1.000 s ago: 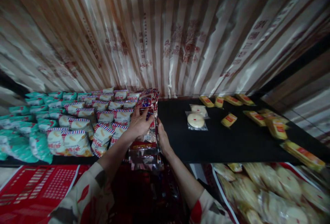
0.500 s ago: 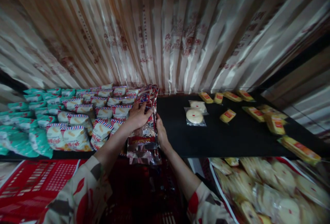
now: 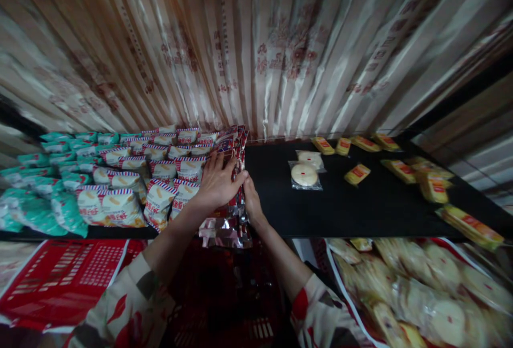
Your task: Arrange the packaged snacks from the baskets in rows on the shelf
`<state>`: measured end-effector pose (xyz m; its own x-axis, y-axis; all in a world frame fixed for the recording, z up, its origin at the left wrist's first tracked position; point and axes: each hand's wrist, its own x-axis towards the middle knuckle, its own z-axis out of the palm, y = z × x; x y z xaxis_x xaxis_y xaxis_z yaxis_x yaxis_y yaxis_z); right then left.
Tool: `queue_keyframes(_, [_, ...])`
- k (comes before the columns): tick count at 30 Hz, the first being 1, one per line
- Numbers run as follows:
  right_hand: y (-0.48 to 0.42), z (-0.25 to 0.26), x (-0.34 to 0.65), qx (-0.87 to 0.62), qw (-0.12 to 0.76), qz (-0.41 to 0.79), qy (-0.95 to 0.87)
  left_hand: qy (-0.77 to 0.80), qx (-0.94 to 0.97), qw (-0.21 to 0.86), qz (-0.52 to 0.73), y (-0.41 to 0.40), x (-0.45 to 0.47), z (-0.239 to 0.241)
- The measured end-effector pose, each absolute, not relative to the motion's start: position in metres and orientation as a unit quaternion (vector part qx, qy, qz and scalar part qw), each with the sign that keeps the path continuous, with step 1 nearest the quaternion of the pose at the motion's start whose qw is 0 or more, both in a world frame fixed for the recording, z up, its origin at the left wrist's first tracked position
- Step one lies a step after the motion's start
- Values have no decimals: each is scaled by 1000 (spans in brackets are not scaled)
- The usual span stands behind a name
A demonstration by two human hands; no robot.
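Note:
My left hand (image 3: 219, 179) lies flat on top of a stack of dark red, shiny snack packets (image 3: 226, 230), fingers spread. Along the stack's right side my right hand (image 3: 252, 202) stands on edge, fingers straight and touching the packets. The stack rests on a black shelf (image 3: 276, 214), its silvery lower ends jutting over the front edge. Just left of it are rows of white snack bags (image 3: 116, 206) with red and blue striped tops. My left hand hides the middle of the upper packet.
Teal bags (image 3: 68, 211) fill the shelf's far left. Round white cakes in clear wrap (image 3: 303, 175) and yellow packets (image 3: 356, 174) lie to the right. Below are a red basket (image 3: 76, 268) and a basket of wrapped cakes (image 3: 444, 316). A printed curtain (image 3: 240, 43) hangs behind.
My left hand has shifted slightly toward me and right, its thumb now close to my right fingertips. The right hand stays against the stack's side. The view has tilted slightly.

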<state>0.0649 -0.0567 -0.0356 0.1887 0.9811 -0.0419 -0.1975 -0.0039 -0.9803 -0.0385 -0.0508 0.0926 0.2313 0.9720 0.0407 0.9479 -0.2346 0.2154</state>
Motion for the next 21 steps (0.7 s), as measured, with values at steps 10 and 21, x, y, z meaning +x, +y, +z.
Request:
queue_keyframes(10, [-54,-44,66,-496,592,512,-376,665,737,110,49,-63,-23,78])
queue_keyframes(21, [-55,-45,69,-476,610,528,-351,665,744,46,40,-67,-20,68])
